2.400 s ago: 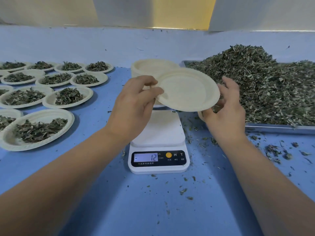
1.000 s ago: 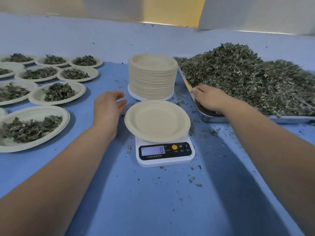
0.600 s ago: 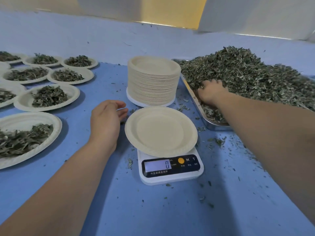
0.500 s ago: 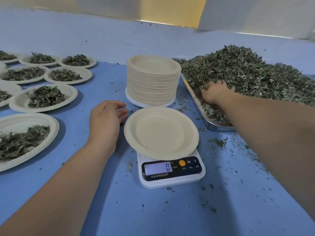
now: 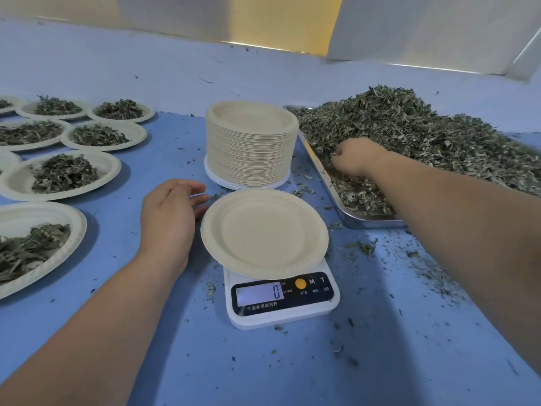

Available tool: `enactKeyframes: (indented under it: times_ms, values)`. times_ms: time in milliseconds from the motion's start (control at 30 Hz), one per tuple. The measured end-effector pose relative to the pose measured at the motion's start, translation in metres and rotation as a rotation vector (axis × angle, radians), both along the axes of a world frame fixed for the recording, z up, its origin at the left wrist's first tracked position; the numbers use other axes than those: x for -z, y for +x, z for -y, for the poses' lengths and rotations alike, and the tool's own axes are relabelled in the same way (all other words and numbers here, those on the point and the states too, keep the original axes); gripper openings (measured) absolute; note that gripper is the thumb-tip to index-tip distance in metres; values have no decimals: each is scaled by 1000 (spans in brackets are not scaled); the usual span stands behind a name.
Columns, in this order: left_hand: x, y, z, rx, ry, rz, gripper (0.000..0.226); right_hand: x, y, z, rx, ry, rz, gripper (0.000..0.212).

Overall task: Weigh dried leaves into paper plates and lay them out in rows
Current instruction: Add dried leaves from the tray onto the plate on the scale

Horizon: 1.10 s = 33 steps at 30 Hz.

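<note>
One empty plate [image 5: 263, 232] sits on the scale [image 5: 281, 316], which reads 0. The left hand [image 5: 169, 218] rests beside it, fingers loosely together. The right hand [image 5: 354, 156] curls its fingers around dried leaves [image 5: 409, 127] in the one tray [image 5: 371, 222]. One plate stack [image 5: 251, 145] stands behind, and eight plates in rows [image 5: 139, 140] lie at left.

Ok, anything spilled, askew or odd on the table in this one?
Leaf crumbs are scattered over the blue table around the scale and beside the metal tray of dried leaves. The empty plate overhangs the scale's left side. Nothing else stands out.
</note>
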State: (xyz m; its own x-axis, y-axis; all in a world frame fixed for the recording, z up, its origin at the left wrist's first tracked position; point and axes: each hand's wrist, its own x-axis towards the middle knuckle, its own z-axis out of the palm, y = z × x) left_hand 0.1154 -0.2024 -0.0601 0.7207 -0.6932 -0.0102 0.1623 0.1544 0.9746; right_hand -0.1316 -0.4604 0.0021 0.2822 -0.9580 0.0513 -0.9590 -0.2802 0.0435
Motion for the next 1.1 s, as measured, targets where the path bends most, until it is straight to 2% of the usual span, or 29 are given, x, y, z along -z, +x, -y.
enactKeyframes:
  times_ms: [100, 200, 267, 467, 667, 767, 833, 900, 1100]
  values:
    - [0, 0, 0, -2, 8, 12, 31, -9, -12, -1, 28, -233, 97, 27]
    - [-1, 0, 1, -6, 19, 16, 31, -13, -21, 7, 59, -466, 22, 45]
    - [-1, -2, 2, -7, 35, 30, 31, -18, -22, 16, 68, -526, 37, 57]
    - [-2, -4, 1, -15, 34, 44, 32, -41, -21, 53, 124, -509, -23, 78]
    - [-1, -4, 2, -19, 61, 42, 32, -48, -31, 86, 207, -318, -76, 104]
    - [-1, -3, 2, -20, 58, 38, 32, -28, -39, 86, 211, -225, -86, 92]
    - [-2, -3, 3, -25, 63, 39, 32, -15, -42, 82, 167, -297, -130, 71]
    - [-2, -4, 4, -20, 62, 34, 31, -11, -42, 75, 122, -361, -118, 60]
    - [-5, -5, 2, -21, 74, 49, 32, -16, -38, 39, -10, -396, -25, 57]
